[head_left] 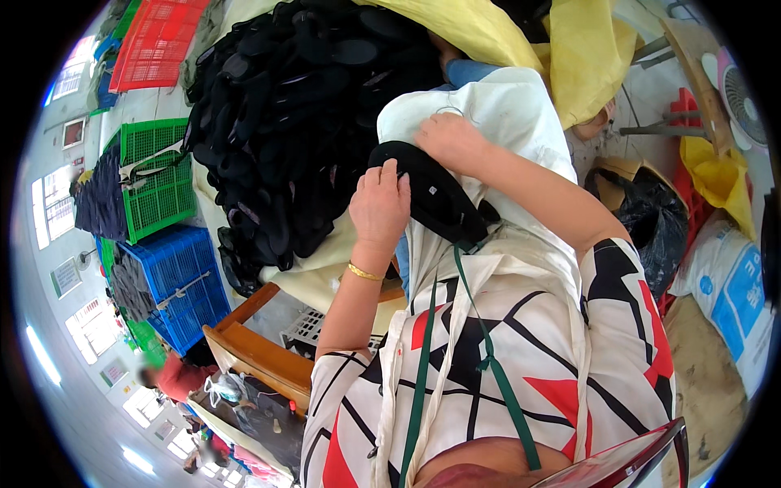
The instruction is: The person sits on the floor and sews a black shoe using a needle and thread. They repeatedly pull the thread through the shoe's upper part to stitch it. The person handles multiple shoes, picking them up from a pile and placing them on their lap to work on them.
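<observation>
Black, soft-looking fabric is forming the shoe-like piece (439, 199) lying on my lap, just above the centre of the frame, over a white cloth (525, 122). My left hand (380, 203) is clamping its left edge, the fingers bending over it and the thumb resting close by. My right hand (452, 143) is curling in at the upper end of the piece; its fingertips are hiding from view, so I cannot tell whether they are pinching anything. I am judging the piece to be light and pliable, hardly slippery or fragile, and likely to fold or sag where nothing is supporting it. The edge is looking like the best place for taking hold, with one hand steadying each end. A heap of similar black pieces (285, 106) is filling the upper left, with a green crate (159, 207) standing beside it.
</observation>
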Available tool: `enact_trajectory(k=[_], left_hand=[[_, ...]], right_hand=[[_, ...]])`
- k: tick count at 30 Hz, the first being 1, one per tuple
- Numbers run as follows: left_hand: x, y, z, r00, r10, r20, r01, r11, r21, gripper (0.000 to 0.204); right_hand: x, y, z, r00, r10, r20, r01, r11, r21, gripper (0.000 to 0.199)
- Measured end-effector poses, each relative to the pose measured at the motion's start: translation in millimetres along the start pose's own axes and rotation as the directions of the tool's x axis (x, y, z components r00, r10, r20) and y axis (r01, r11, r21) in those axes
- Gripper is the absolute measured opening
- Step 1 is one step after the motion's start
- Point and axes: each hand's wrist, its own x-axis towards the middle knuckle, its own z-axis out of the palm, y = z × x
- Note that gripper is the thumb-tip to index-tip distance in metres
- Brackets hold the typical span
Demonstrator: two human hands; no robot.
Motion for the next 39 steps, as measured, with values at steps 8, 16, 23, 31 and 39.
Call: enact_trajectory(k=[8,16,23,31,39], left_hand=[[3,2,7,0.985,-0.152,0.078,0.165,0.968,-0.189,0.046],[1,-18,16,0.999,-0.04,0.032,0.046,0.977,-0.208,0.039],[26,-18,6,0.931,0.364,-0.038,-0.366,0.925,-0.106,0.038],[-16,18,37,0.878,0.438,0.196,-0.322,0.84,-0.437,0.016],[-2,43,9,0.911,0.227,0.346,0.114,0.665,-0.738,0.031]], right_hand=[[44,-47,4,0.655,0.621,0.43,-0.218,-0.39,0.895,0.023],[41,-64,-33,0.687,0.501,0.526,-0.115,-0.64,0.76,0.019],[16,-85,-82,0.658,0.656,0.369,0.061,-0.536,0.842,0.023],[-60,-115,-93,0.669,0.655,0.35,-0.162,-0.331,0.93,0.027],[-100,-64,-109,0.739,0.631,-0.234,-0.372,0.673,0.639,0.006]])
